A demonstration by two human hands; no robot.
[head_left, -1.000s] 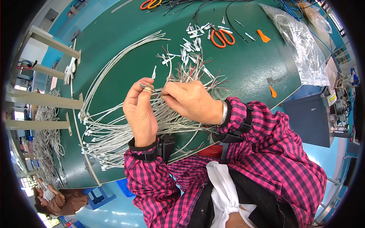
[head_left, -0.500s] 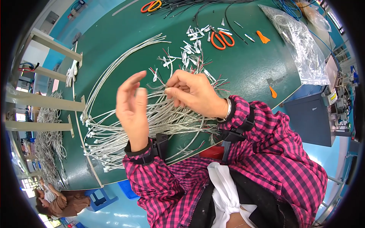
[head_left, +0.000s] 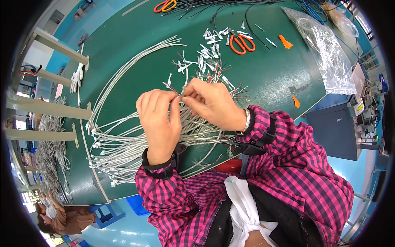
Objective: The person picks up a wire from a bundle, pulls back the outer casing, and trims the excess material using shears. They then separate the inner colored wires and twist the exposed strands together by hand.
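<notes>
- A thin stripped cable end with red and dark strands (head_left: 173, 88) was held above the pile, just where the two hands met; its strands were seen jutting out beyond the fingertips.
- By the bare left hand (head_left: 158, 119), the cable end was pinched between thumb and forefinger, with the wrist circled by a black strap.
- By the bare right hand (head_left: 216, 103), thumb and forefinger were likewise closed on it, close beside the left fingertips; how the strands lay between them could not be told.
- Beneath and around the hands, a large bundle of silver-grey braided cables (head_left: 119, 153) was spread over the glossy green tabletop (head_left: 269, 76).
- Beyond the hands, small crumpled white scraps (head_left: 204, 52) were scattered near the frayed cable ends.
- Beside these scraps, a pair of orange-handled cutters (head_left: 242, 44) was laid with its handles spread.
- At the right, a clear plastic bag filled with pale coiled material (head_left: 325, 53) was placed near the table edge.
- At the far left, a white glove (head_left: 77, 78) was left lying.
</notes>
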